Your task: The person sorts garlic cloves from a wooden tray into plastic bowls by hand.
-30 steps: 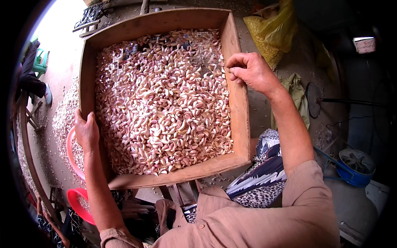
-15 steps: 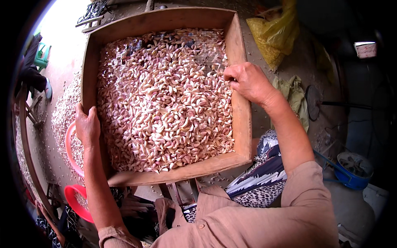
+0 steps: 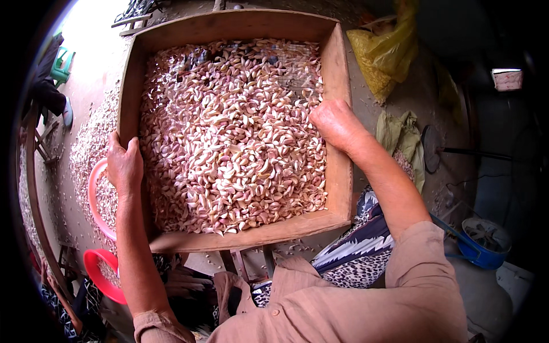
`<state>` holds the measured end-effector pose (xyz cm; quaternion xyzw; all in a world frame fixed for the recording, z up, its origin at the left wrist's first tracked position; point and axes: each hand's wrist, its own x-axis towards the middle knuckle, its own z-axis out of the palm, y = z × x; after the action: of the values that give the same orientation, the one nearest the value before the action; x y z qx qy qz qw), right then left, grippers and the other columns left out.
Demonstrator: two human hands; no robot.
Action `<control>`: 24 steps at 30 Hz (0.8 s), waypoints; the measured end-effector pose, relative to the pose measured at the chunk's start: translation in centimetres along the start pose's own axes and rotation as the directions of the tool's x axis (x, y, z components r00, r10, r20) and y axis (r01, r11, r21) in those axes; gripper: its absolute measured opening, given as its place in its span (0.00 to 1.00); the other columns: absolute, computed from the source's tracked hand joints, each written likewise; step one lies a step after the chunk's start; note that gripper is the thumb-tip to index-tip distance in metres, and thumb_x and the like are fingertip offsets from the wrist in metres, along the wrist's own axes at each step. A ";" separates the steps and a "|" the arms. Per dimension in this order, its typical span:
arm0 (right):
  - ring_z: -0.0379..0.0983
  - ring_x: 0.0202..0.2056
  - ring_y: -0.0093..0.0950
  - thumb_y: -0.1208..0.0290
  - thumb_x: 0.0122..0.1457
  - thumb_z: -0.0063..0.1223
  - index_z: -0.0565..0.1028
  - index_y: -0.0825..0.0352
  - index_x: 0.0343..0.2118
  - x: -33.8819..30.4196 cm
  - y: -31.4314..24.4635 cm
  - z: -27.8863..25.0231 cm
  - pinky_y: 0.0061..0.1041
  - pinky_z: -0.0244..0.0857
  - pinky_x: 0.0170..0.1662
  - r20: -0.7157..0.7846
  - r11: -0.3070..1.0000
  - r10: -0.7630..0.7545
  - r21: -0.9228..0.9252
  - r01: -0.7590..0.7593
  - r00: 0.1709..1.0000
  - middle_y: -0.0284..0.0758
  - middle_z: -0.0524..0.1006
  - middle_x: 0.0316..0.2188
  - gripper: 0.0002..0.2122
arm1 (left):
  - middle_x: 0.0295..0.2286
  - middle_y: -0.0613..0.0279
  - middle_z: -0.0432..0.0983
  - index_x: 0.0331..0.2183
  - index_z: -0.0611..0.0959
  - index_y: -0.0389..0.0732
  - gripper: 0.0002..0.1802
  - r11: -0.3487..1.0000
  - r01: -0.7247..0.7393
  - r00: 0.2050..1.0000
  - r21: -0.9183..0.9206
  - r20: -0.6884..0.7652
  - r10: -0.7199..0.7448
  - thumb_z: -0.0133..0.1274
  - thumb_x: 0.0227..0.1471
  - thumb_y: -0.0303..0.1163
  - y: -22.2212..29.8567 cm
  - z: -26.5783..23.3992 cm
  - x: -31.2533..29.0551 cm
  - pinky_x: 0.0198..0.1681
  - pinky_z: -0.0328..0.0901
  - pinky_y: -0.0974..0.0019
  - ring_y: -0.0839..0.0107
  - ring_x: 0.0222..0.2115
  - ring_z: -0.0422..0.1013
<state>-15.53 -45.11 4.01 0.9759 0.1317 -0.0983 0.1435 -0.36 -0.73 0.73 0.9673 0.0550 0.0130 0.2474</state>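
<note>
A square wooden-framed sieve (image 3: 286, 229) spans the middle of the view. Heaped inside it are pinkish-white garlic cloves (image 3: 234, 148), thickest toward the centre and near side. Wire mesh (image 3: 297, 80) shows through where they thin out at the far end. My left hand (image 3: 125, 164) grips the left wall, its thumb up at the rim and its other fingers mostly hidden. Across from it, my right hand (image 3: 337, 123) is closed over the right wall, knuckles toward the cloves; its fingertips cannot be seen.
Left of the sieve, more cloves (image 3: 94, 143) cover the floor around a pink basin (image 3: 94, 200) and a red basin (image 3: 91, 266). A yellow bag (image 3: 382, 57) and a pale sack (image 3: 409, 137) lie right. A blue container (image 3: 485, 251) stands lower right. Another person's leg (image 3: 48, 94) shows far left.
The sieve has shifted and turned slightly to the right, with both hands staying on its walls. My right hand has rolled over, so its thumb no longer shows.
</note>
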 end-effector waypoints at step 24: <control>0.81 0.44 0.28 0.62 0.69 0.54 0.78 0.68 0.48 -1.7 11.9 -5.3 0.26 0.79 0.46 0.052 -0.500 0.687 0.758 0.419 0.725 0.40 0.83 0.43 0.14 | 0.44 0.49 0.83 0.57 0.75 0.47 0.29 0.996 0.047 0.999 0.076 0.022 -0.048 0.51 0.55 0.44 0.8 0.2 0.0 0.51 0.68 0.48 0.49 0.45 0.79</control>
<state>-12.88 -54.85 12.42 0.5472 -0.1590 0.1945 -0.7984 -0.23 -1.49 0.93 0.9745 0.0755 -0.0067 0.2114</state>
